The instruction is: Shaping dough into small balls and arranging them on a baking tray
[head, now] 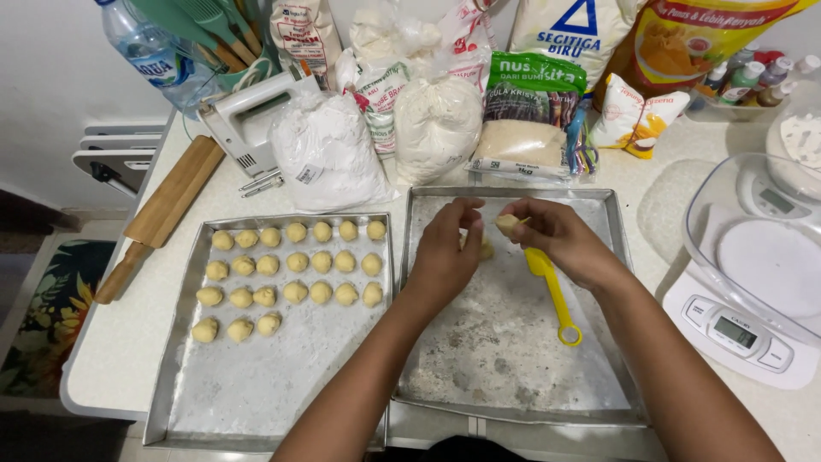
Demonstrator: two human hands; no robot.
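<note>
A rolling pin (162, 214) lies at the table's (111, 359) left edge. Right of it, a floured tray (256, 393) carries rows of dough balls (295, 265). Over the next tray (513, 342), the left hand (445, 252) curls narrowly, fingertips touching a dough piece (486, 249). The right hand (560, 239) pinches a small dough lump (507, 224), just beside a yellow measuring spoon (552, 291). A kitchen scale (744, 329) stands far right.

Matt, floured metal trays (386, 257) — glossy yellow plastic scoop (552, 287), smooth wooden rolling pin (162, 214).
</note>
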